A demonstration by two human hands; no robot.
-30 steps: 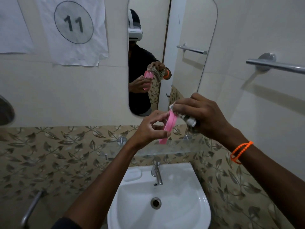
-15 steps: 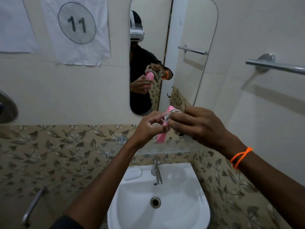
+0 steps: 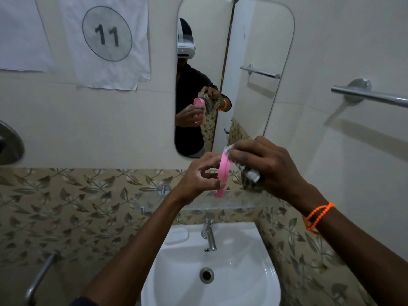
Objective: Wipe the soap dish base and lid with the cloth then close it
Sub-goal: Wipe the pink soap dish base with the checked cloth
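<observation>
Reading left to right, I log a round metal fitting (image 3: 10, 143) at the left edge of the wall and a paper sheet (image 3: 106, 40) with "11" in a circle taped above the leaf-patterned tile band. A metal rail (image 3: 38, 281) sits low at the left. Centre frame, the mirror (image 3: 234, 74) reflects the person holding the same items.

I see the left hand (image 3: 198, 180) raised in front of the mirror's lower edge, above the sink (image 3: 254, 283); its fingers are closed on a pink soap dish piece (image 3: 224, 173), held on edge and nearly upright. I cannot tell whether this piece is the base or the lid. Its lower end shows in front of the glass shelf (image 3: 198, 202).

Immediately right, the right hand (image 3: 265, 164) is closed around a bunched grey-patterned cloth (image 3: 249, 171), which presses against the right face of the pink piece. The two hands are close together, with the dish piece between them. An orange bead bracelet (image 3: 318, 217) circles the right wrist.

Below the hands, the tap (image 3: 208, 235) stands at the back of the white sink, with the drain (image 3: 206, 275) in the bowl. Far right, a chrome towel bar (image 3: 371, 96) is mounted on the side wall.
</observation>
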